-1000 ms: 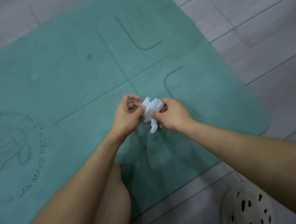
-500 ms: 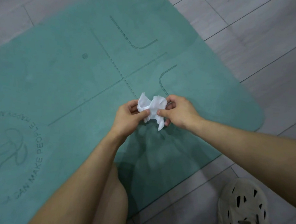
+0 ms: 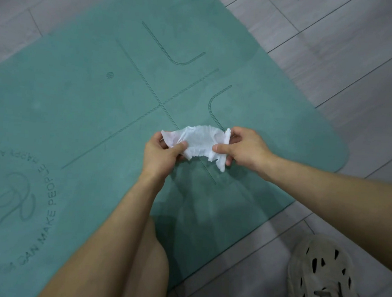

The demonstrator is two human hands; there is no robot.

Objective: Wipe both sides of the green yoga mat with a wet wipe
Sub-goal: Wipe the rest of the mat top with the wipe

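A green yoga mat [image 3: 74,112] lies flat on the grey plank floor [image 3: 343,54]. Above the mat's near part, the left grip [image 3: 163,154] pinches one end of a crumpled white wet wipe [image 3: 200,141]. The right grip [image 3: 245,148] pinches the other end. A perforated beige shoe [image 3: 321,280] stands on the floor, lower right.
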